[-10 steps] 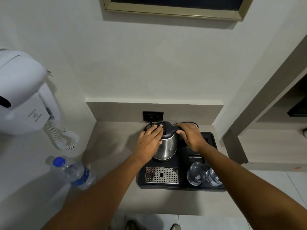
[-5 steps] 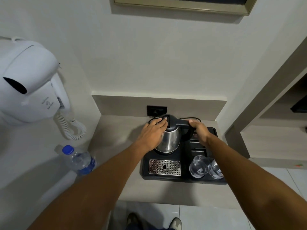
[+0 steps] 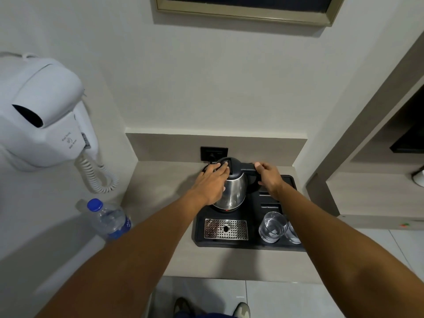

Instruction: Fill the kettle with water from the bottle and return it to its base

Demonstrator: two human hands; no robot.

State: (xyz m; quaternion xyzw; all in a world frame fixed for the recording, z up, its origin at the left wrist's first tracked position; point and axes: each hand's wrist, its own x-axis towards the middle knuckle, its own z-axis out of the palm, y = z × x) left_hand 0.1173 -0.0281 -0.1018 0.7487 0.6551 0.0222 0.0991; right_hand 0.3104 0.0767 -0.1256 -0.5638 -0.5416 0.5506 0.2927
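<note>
From the head camera we see the steel kettle [image 3: 232, 191] upright at the black tray's [image 3: 252, 245] 11 o'clock corner. Our left hand [image 3: 212, 184] lies spread against its lid and side; our right hand [image 3: 270, 177] grips its handle, and the capped bottle [image 3: 109, 220] stands well apart at 9 o'clock

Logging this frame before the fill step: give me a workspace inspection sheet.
Surface: beige counter, black tray on it.
Job's things: steel kettle upright on the tray; capped water bottle at the counter's left edge.
Clutter: two glasses and a perforated drip grille in the tray.
Hands: left hand flat on kettle's lid and side; right hand closed on the handle.
Cables: coiled white cord under hair dryer; black lead by outlet.
Surroundings: picture frame, tiled floor.
</note>
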